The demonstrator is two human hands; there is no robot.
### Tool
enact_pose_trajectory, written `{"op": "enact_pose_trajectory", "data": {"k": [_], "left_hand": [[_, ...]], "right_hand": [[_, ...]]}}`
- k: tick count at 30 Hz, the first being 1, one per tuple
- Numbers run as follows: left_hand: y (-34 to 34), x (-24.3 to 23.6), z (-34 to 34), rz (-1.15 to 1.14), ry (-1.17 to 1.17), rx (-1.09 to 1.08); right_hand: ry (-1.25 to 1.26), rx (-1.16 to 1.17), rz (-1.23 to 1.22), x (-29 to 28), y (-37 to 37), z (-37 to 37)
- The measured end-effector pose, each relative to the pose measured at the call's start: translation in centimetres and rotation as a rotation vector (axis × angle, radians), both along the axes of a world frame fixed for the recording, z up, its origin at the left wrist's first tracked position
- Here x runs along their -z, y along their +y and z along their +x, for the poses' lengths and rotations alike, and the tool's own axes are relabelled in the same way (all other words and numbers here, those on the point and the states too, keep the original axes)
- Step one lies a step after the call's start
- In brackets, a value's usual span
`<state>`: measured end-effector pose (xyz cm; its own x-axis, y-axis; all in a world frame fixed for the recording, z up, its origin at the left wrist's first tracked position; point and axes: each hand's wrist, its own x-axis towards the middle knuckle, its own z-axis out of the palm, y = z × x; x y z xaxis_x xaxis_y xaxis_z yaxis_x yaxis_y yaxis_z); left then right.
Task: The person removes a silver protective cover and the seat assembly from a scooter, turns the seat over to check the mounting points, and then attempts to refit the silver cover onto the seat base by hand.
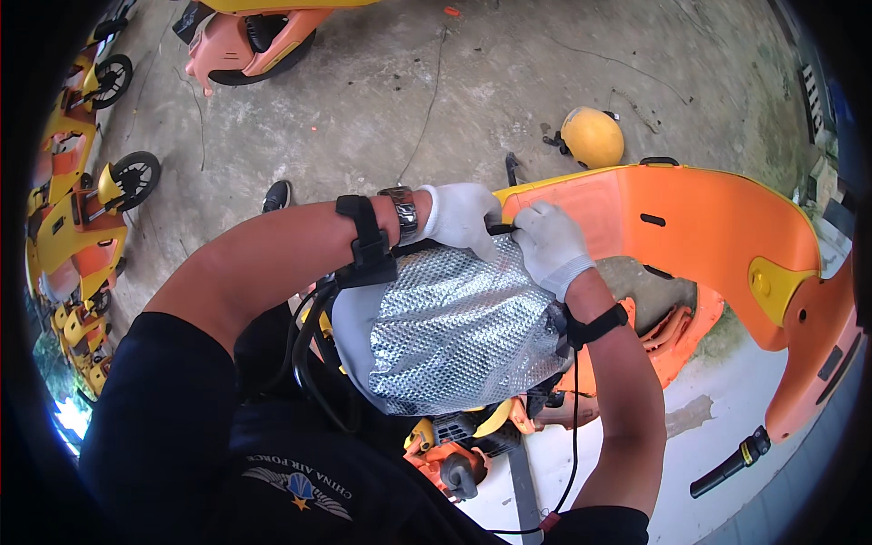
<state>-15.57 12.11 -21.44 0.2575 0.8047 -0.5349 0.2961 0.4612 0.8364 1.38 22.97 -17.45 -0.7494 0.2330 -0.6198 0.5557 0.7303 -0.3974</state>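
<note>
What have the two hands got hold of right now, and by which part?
Both gloved hands, left hand and right hand, grip the top edge of the silver quilted cover, where it meets the orange scooter panel.

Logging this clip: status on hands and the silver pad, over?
Left hand and right hand, both gloved, gripping top edge of silver pad. Pad sits against orange scooter panel. Nothing blocking.
</note>
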Motion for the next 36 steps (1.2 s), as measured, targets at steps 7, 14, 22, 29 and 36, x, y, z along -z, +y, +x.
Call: {"op": "enact_pose_trajectory", "data": {"k": [7,14,22,29,36], "left_hand": [[1.4,-1.4,0.6,0.032,0.228,0.210],[0.4,-1.3,1.5,0.337,0.421,0.255],[0.8,0.9,0.9,0.475,0.369,0.362],[-0.5,4.6,1.2,0.576,0.262,0.110],[-0.6,3.5,1.2,0.419,0.290,0.202]], "right_hand": [[0.027,-0.022,-0.123,0.8,1.3,-0.1],[-0.259,-0.337,0.115,-1.8,-0.1,-2.6],[-0.356,-0.272,0.159,-0.7,-0.7,-3.1],[-0.368,-0.220,0.064,0.0,0.2,-4.7],[-0.064,0.349,-0.168,-0.8,2.1,0.8]]}}
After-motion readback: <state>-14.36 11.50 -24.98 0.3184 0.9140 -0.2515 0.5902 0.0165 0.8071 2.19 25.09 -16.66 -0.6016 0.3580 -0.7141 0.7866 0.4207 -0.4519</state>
